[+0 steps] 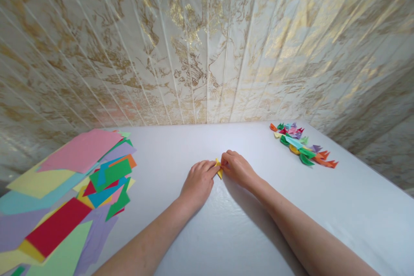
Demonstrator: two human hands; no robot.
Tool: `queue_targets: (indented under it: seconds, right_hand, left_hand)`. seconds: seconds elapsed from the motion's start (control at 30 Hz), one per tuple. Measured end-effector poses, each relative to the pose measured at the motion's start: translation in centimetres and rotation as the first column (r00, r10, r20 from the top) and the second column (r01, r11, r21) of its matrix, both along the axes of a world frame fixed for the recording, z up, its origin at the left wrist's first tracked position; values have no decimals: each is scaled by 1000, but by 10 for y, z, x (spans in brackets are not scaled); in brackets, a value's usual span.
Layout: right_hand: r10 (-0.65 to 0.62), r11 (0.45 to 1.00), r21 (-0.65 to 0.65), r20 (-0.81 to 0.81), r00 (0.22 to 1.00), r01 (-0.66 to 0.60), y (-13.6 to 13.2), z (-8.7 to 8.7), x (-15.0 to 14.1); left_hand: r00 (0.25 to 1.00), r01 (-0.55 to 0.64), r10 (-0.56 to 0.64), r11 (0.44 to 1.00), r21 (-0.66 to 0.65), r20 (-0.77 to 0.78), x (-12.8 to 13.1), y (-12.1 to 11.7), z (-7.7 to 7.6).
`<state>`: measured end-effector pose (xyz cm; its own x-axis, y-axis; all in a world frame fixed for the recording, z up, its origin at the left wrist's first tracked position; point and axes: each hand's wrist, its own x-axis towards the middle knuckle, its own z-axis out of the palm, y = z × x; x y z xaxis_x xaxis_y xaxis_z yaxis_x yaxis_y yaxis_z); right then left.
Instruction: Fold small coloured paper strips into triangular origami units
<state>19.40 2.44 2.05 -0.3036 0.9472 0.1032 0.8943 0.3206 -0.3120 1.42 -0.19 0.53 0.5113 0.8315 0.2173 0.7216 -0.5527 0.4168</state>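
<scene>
A small folded piece of yellow paper [219, 173] lies on the white table between my two hands. My left hand [199, 181] rests low over the table, its fingertips pressing on the paper's left side. From the other side, my right hand [237, 167] pinches the paper's right edge with curled fingers. Parts of the yellow paper are covered by the fingers, so its full shape is hidden.
Loose coloured sheets cover the table's left side, among them a pink sheet [82, 150] and a red rectangle [58, 226]. At the back right sit several small folded paper figures [306, 154]. A gold-patterned curtain [207, 51] hangs behind the table [194, 241].
</scene>
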Motion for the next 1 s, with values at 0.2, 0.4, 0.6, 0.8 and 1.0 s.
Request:
queue_targets:
  seconds: [0.2,0.4,0.6,0.8,1.0]
  right_hand:
    - [31,999,-12,104,994,-30,-5,7,-5]
    - [86,994,-70,100,991,-79,-12,18,-9]
    - [138,987,-92,102,985,-129,-17,22,-11]
    - [89,987,-134,-16,996,-90,-12,22,2]
    - [-83,989,-133,-94,992,70,-8,17,6]
  left_hand:
    - [1000,-8,8,1000,3,-1,0,2,-3]
    - [1000,-4,4,1000,3,7,-1,2,-4]
    - [1000,6,-6,1000,6,13,-1,2,-4]
    - [999,-4,3,1000,15,42,-2,1,-4]
    - [991,-13,9,1000,27,130,-3,0,-3]
